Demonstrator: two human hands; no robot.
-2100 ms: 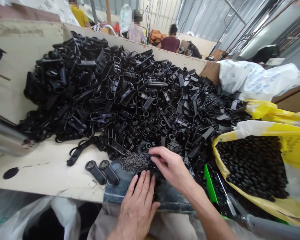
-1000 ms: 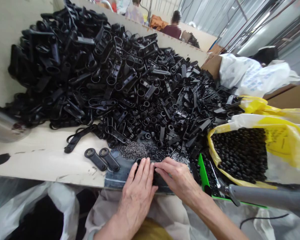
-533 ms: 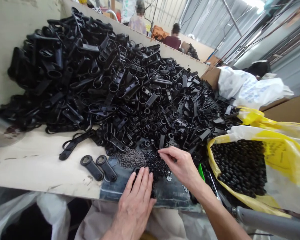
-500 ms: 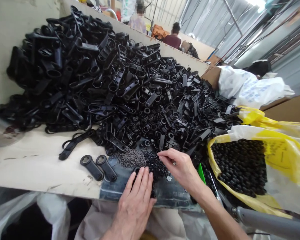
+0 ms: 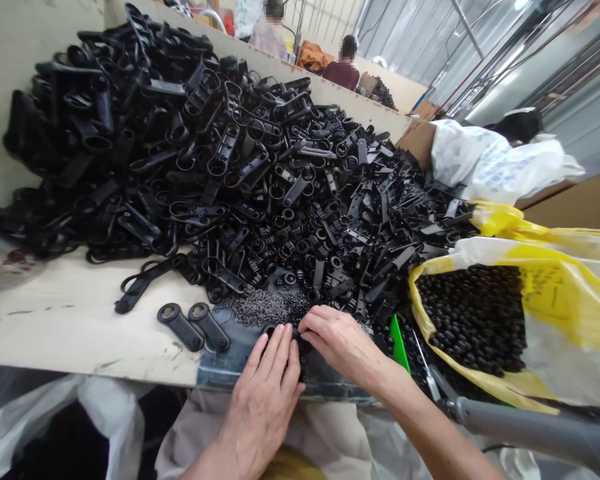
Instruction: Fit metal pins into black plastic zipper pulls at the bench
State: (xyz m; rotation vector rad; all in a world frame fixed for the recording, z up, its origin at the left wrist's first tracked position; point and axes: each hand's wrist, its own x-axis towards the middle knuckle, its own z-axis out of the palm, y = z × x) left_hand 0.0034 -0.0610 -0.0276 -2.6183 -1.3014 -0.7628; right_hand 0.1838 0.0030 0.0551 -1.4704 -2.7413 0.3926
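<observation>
Flat over a black plastic part lies my left hand, fingers stretched out; most of that part is hidden beneath it. My right hand is closed in a pinch just beside the left fingertips, and what it pinches is too small to make out. Beyond the hands, small grey screws lie in a heap, with tiny black pieces right of them. A dark blue cloth is under the hands. To the left, two black elongated parts with a round end rest side by side.
A large pile of black plastic parts fills the table's back. At right stands a yellow-and-white bag of small black pieces, near a green piece and a grey tube. Two people sit in the background.
My right hand has moved from the tiny black pieces toward me and left, to the left fingertips. My left hand stays over the black part. The view has shifted slightly.
</observation>
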